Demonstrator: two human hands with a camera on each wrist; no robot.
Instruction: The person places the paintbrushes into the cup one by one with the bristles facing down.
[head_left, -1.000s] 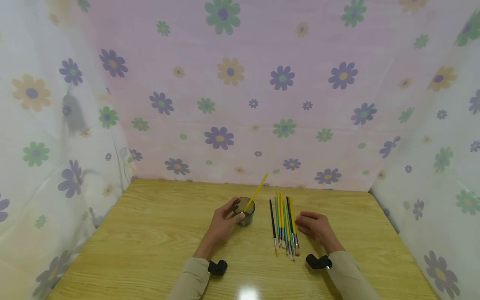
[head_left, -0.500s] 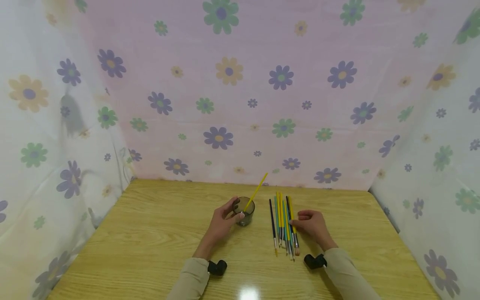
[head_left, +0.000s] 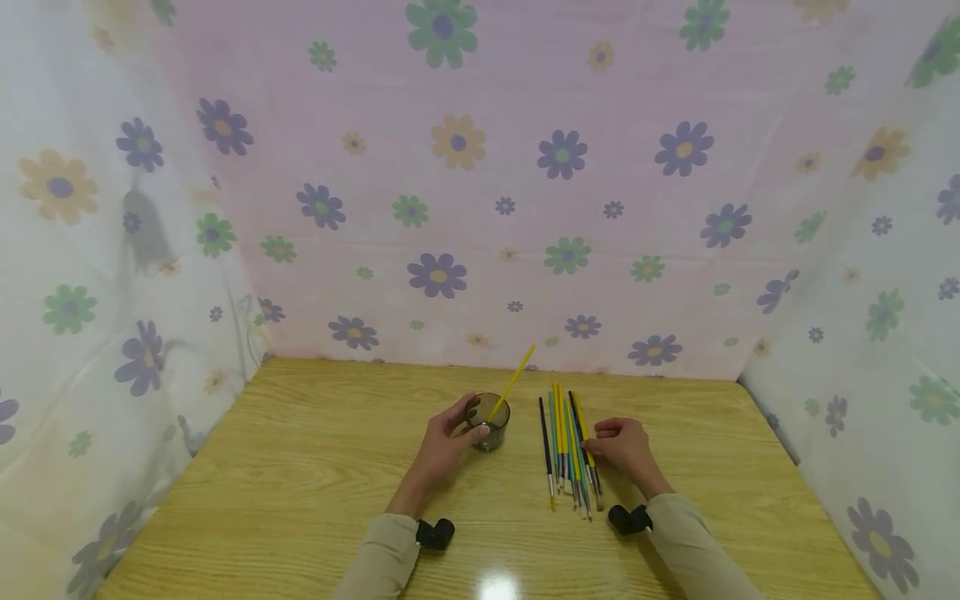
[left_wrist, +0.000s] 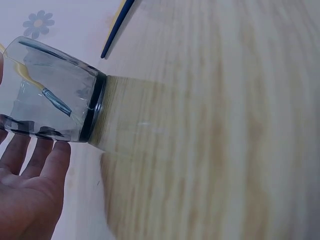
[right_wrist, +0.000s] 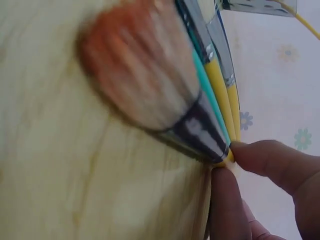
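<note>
My left hand (head_left: 442,446) grips a smoked clear glass cup (head_left: 491,440), thumb on the near side and fingers round the far left. One yellow paintbrush (head_left: 517,379) leans in it; the left wrist view shows its bristles (left_wrist: 77,118) down at the cup's base. At the right edge of a row of paintbrushes (head_left: 562,442), my right hand (head_left: 628,450) pinches a yellow-handled paintbrush (right_wrist: 197,127) between thumb and finger, just behind the metal ferrule. This one has wide reddish-brown bristles (right_wrist: 140,65) and lies on or very close to the table.
The row holds several black, green and yellow brushes with bristles toward me. A black brush (head_left: 546,442) lies slightly apart on its left. The wooden table (head_left: 300,475) is walled by flowered cloth (head_left: 495,233) at the back and sides.
My right hand has moved left from beside the row to the rightmost brush and now pinches it. That brush's bristle end has shifted slightly right. My left hand and the cup have stayed put.
</note>
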